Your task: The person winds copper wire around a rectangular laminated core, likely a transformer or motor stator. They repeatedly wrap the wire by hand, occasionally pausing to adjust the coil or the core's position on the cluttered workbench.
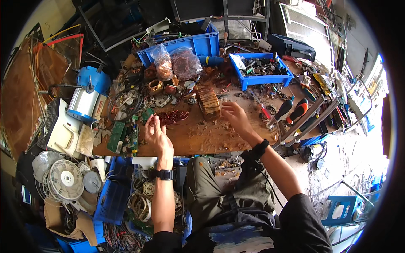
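Note:
A bundle of dark red enamelled wire (172,118) lies on the wooden bench in front of me. My left hand (158,137) is at its left end, fingers apart and pointing away from me; whether a fingertip touches the wire is hard to see. Right of the wire stands a ribbed, yellow-brown wound coil block (208,103). My right hand (237,121) is just right of that block, its fingers extended toward it and nothing visible in them.
Behind sit bags of copper wire (185,63), a blue crate (190,46) and a blue tray of small parts (261,74). Pliers (280,111) and a metal frame (306,120) lie right. Circuit boards (118,137) and a silver-blue canister (86,95) stand left. Scraps litter the bench.

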A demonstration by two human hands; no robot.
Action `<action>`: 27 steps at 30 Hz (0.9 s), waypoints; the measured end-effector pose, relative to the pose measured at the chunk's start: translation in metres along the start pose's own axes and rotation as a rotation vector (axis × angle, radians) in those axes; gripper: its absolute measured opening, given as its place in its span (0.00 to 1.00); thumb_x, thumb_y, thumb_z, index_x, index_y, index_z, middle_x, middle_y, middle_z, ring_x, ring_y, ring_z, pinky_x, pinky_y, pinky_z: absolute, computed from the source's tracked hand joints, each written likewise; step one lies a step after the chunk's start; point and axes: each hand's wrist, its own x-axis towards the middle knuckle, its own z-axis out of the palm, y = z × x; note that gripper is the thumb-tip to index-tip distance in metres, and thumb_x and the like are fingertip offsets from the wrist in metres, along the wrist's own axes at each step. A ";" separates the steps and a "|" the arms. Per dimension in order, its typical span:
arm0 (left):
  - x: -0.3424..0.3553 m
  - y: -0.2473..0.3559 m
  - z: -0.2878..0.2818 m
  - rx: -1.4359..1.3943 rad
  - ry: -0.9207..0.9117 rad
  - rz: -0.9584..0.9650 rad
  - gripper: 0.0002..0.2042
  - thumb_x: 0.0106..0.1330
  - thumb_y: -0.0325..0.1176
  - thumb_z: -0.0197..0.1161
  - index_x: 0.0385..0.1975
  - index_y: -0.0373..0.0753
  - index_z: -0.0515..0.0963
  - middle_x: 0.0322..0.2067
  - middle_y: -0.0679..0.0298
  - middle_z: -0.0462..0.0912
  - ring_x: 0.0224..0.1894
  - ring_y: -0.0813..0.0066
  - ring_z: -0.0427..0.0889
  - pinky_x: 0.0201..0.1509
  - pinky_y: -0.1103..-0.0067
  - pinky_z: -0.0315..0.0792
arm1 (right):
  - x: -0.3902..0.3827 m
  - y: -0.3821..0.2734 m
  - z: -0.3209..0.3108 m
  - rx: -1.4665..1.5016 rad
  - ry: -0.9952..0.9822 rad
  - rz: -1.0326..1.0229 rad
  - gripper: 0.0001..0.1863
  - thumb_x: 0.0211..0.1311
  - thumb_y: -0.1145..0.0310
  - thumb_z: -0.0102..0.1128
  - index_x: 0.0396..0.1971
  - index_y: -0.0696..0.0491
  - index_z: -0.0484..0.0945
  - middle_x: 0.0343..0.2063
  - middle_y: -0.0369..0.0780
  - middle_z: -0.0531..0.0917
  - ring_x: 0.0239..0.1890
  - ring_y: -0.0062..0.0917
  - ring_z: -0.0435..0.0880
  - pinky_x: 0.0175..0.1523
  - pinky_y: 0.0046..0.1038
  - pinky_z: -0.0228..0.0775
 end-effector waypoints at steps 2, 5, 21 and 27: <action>0.001 -0.020 0.006 0.005 0.033 0.073 0.09 0.75 0.32 0.68 0.52 0.47 0.82 0.53 0.72 0.83 0.54 0.77 0.79 0.59 0.66 0.70 | 0.006 -0.001 0.005 0.216 -0.050 0.131 0.20 0.76 0.68 0.59 0.63 0.56 0.76 0.57 0.42 0.83 0.52 0.27 0.82 0.56 0.32 0.76; -0.009 -0.037 0.029 -0.037 0.079 0.006 0.10 0.75 0.33 0.68 0.52 0.44 0.81 0.54 0.70 0.81 0.56 0.75 0.78 0.59 0.69 0.72 | 0.013 -0.007 0.008 0.302 -0.100 0.224 0.23 0.78 0.68 0.54 0.69 0.55 0.72 0.59 0.41 0.82 0.55 0.27 0.82 0.57 0.32 0.77; 0.006 -0.097 0.035 -0.150 -0.126 -0.333 0.14 0.75 0.29 0.66 0.56 0.33 0.76 0.50 0.61 0.81 0.49 0.69 0.83 0.48 0.72 0.82 | 0.043 0.000 -0.002 0.406 -0.292 0.262 0.23 0.78 0.72 0.51 0.70 0.56 0.71 0.58 0.39 0.82 0.53 0.26 0.81 0.59 0.30 0.73; 0.000 -0.091 0.070 0.029 -0.224 -0.399 0.10 0.75 0.28 0.67 0.51 0.34 0.80 0.47 0.62 0.85 0.51 0.74 0.83 0.47 0.75 0.80 | 0.035 -0.004 -0.003 0.384 -0.289 0.175 0.21 0.78 0.74 0.51 0.67 0.56 0.72 0.58 0.41 0.82 0.57 0.28 0.81 0.59 0.34 0.76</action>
